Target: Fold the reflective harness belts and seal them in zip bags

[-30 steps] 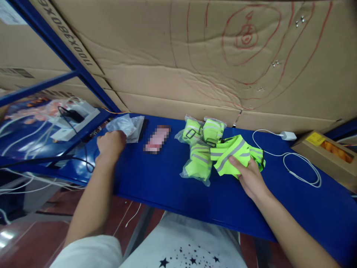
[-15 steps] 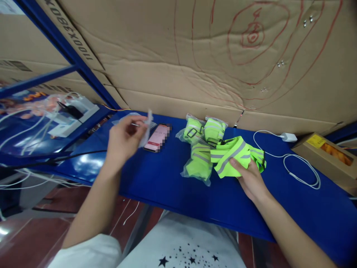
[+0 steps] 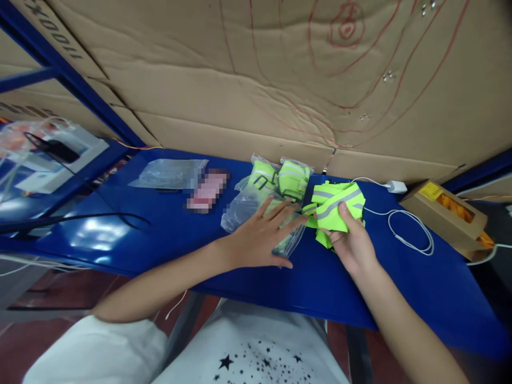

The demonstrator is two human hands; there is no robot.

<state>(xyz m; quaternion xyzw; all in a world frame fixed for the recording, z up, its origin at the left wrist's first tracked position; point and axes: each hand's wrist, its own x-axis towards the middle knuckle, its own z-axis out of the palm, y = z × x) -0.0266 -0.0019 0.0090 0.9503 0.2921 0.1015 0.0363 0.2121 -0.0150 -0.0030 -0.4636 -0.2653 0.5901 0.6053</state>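
In my right hand (image 3: 354, 240) is a bundle of neon yellow-green reflective straps (image 3: 338, 205) with grey stripes, its thumb on top and fingers beneath. My left hand (image 3: 262, 234) is spread palm down with fingers apart, over clear plastic bags, its fingertips close to the bundle's left edge. Under and beside it lies a crumpled clear bag (image 3: 236, 210). Partly hidden by the fingers is a bagged green bundle. Behind stand two more bagged bundles, the left one (image 3: 262, 176) with a black buckle and the right one (image 3: 294, 180).
A phone (image 3: 208, 191) and a flat clear plastic bag (image 3: 166, 173) lie on the blue table (image 3: 320, 298) to the left. A white charger (image 3: 397, 186) with a coiled cable (image 3: 412, 234) and a cardboard box (image 3: 448, 213) are on the right. Power strips (image 3: 64, 165) stand far left.
My left hand has moved right from near the phone to the bagged bundles. A crumpled clear bag now lies beside them. My right hand still holds the reflective straps. The view has shifted.
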